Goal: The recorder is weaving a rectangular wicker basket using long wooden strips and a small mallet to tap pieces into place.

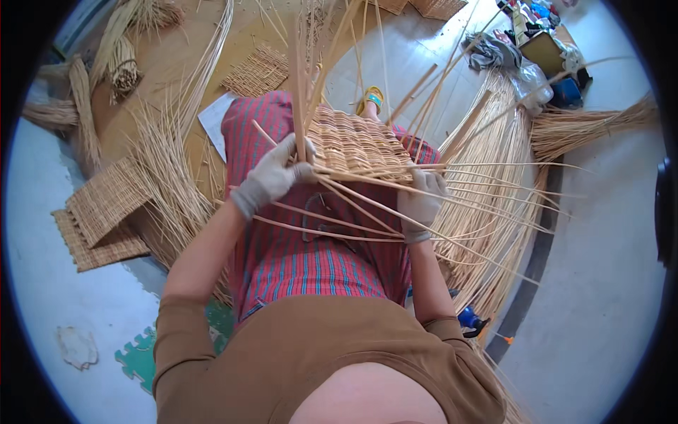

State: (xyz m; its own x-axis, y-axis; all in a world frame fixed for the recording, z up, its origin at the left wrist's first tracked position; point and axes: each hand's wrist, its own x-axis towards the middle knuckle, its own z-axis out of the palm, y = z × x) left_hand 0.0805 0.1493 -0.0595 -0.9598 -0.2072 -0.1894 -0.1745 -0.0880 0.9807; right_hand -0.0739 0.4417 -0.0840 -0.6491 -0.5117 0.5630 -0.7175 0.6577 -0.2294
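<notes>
On lap: one woven mat (357, 141) (two hands (272, 177) gripping).

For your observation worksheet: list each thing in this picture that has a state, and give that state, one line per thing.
Woven panel: half-woven, resting on the lap, loose stakes sticking out.
Left hand: gloved, closed on upright stakes.
Right hand: gloved, gripping the panel's near edge.
Finished mats: stacked flat on the floor.
Loose reeds: lying bundled beside the person.

A half-woven wicker panel (357, 145) lies flat across my lap, tan and tightly plaited. Loose cane stakes (300, 85) stand up from its 10 o'clock corner; long thin strands (487, 187) fan out flat toward 3 o'clock.
</notes>
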